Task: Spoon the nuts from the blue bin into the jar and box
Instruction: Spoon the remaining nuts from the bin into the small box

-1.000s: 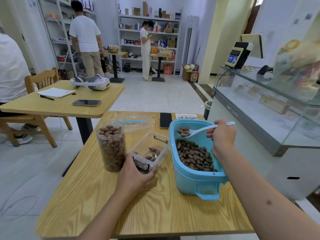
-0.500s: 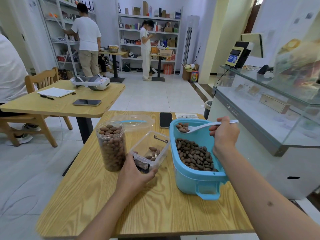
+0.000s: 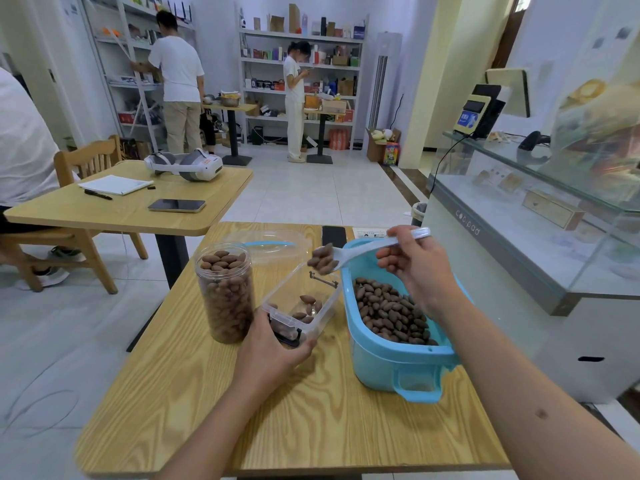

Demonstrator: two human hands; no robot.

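- Head view, looking down over a wooden table (image 3: pixel 207 410)
- Right hand (image 3: pixel 415 268) curled round the handle of a white spoon (image 3: pixel 360 251), bowl loaded with a few nuts (image 3: pixel 322 259)
- Spoon's long axis running roughly from 3 o'clock at the handle to 9 o'clock at the bowl, bowl dipped slightly lower
- Bowl poised over the far rim of the clear box (image 3: pixel 304 306), past the left wall of the blue bin (image 3: pixel 391 362)
- Left hand (image 3: pixel 273 344) gripping the near corner of the box, holding it tipped up toward the spoon
- Only a handful of nuts lying in the box so far
- Jar (image 3: pixel 227 292) standing upright at 9 o'clock from the box, just beside it, packed nearly to the brim
- Blue bin at 3 o'clock from the box, touching or nearly so, still well stocked with nuts along its floor
- Clear lid (image 3: pixel 270 244) lying flat at 12 o'clock beyond the jar
- Judged step: emptying this spoonful into the box
- Key relation: box opening directly beneath and toward 6 o'clock of the spoon bowl, so a roll of the right wrist should drop the load inside
- Right hand nearer the load, left hand merely steadying
- Risk: nuts bouncing off the far rim onto the table
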